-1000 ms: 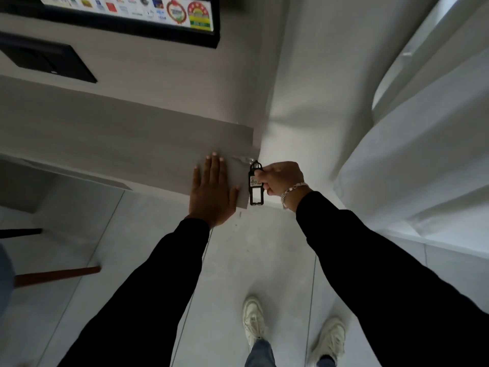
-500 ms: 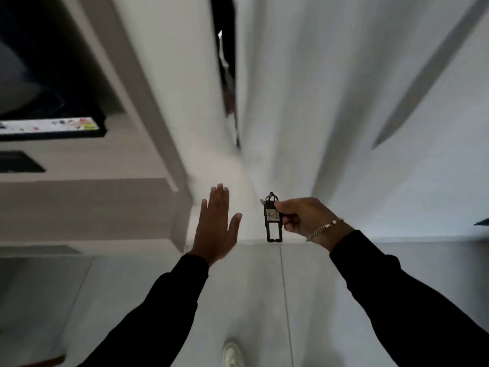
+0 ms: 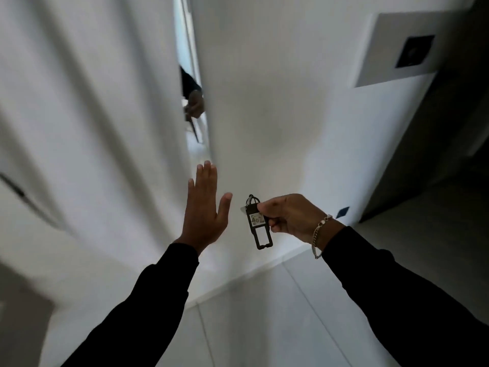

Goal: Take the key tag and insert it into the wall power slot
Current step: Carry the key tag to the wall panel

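My right hand (image 3: 292, 217) pinches a black key tag (image 3: 258, 223) with a white numbered label; the tag hangs down in the air, with a metal ring and a pale key tip at its top. My left hand (image 3: 205, 210) is raised just left of the tag, flat and open, fingers together, holding nothing. A dark square panel (image 3: 414, 51) sits high on the white wall at the upper right, far above and to the right of the tag. A small dark blue square (image 3: 343, 212) is low on the wall beside my right wrist.
White curtain folds (image 3: 92, 115) fill the left side. A narrow mirror strip (image 3: 191, 102) reflects an arm and hand. A white wall corner (image 3: 264, 115) stands ahead. A dark doorway (image 3: 434, 154) opens at right. Grey floor tiles (image 3: 264, 313) lie below.
The view has swung right, away from the wooden shelf, toward the white wall and doorway. My right hand has carried the key tag off the shelf edge; my left hand has lifted off the shelf.
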The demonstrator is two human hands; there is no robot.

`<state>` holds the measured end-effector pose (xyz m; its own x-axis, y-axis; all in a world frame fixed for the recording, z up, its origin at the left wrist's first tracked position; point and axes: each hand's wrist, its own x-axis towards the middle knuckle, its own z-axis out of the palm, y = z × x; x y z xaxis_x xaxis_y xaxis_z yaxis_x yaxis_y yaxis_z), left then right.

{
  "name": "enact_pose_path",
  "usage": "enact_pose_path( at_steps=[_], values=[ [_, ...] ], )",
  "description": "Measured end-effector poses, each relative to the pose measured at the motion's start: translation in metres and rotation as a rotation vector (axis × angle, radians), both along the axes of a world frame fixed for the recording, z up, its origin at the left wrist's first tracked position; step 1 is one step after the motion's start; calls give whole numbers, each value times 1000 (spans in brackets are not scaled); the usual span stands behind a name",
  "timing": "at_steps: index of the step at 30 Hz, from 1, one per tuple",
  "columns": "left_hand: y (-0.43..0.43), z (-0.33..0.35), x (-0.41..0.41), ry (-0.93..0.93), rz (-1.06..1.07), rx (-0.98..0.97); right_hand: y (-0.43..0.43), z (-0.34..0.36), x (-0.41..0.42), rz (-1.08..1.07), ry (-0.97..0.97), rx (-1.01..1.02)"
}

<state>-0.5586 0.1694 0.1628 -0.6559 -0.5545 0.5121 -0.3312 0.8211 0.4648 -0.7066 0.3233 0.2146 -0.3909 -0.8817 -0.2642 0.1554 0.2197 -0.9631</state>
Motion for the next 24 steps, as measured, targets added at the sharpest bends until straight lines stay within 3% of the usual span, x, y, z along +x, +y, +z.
enact_pose_path(
  at_steps=[15, 24],
  values=[
    [17, 45, -331, 145, -309, -118, 57, 37, -274, -279, 228, -123],
    [35, 81, -514, 203, -370, -147, 85, 65, -444, -301, 319, -164]
  ],
)
